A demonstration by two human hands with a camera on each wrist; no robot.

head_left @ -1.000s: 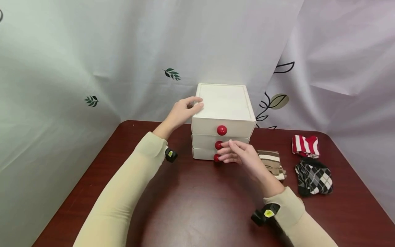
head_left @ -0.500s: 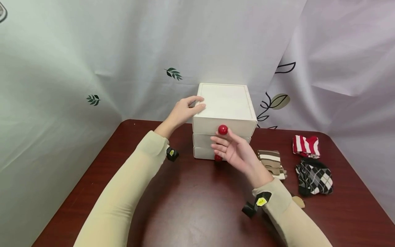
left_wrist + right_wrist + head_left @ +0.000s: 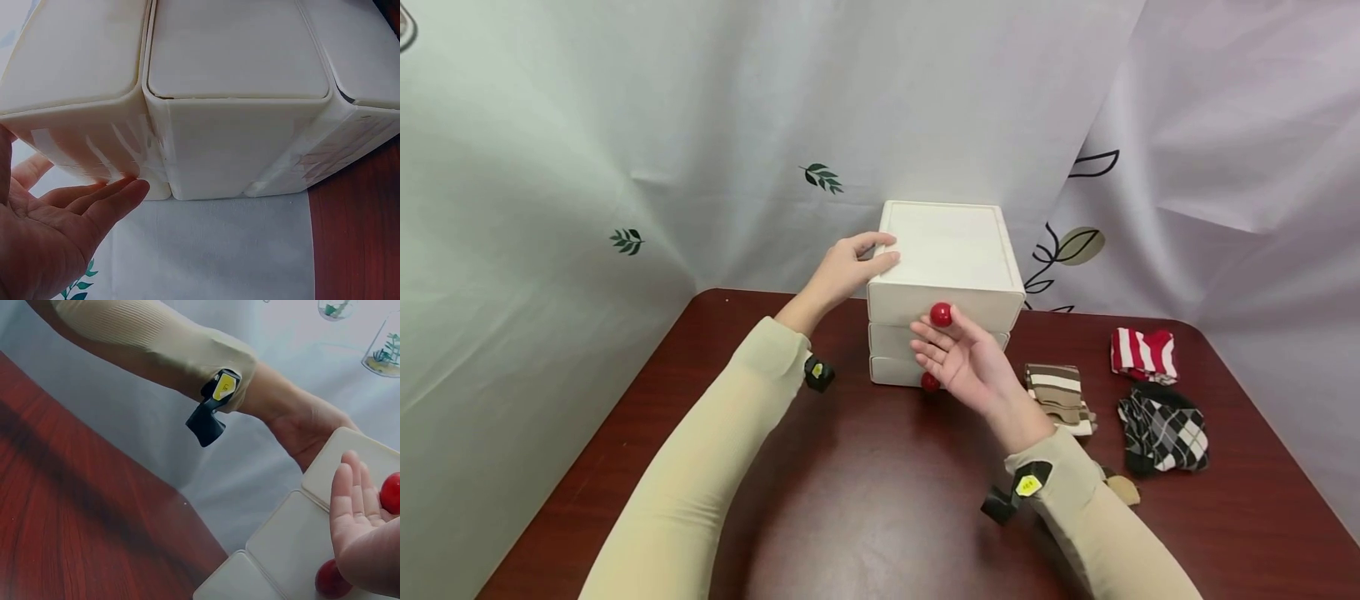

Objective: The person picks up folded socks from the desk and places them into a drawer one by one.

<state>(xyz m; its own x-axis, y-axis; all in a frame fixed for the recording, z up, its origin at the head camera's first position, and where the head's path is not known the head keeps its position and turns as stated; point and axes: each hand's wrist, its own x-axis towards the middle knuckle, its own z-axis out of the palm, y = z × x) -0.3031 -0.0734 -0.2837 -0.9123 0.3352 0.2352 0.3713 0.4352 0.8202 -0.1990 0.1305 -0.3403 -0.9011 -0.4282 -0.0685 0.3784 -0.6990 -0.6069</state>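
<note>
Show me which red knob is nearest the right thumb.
The top knob, on the uppermost drawer. The thumb of the right hand is right at it; the middle knob and bottom knob sit lower.

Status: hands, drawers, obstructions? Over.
Left hand on white drawer unit, left edge. Right hand at top red knob, grip unclear. Top drawer looks shut. Socks right, not blocking.

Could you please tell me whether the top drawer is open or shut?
Shut: in the left wrist view, the top drawer sits flush within its white casing.
</note>
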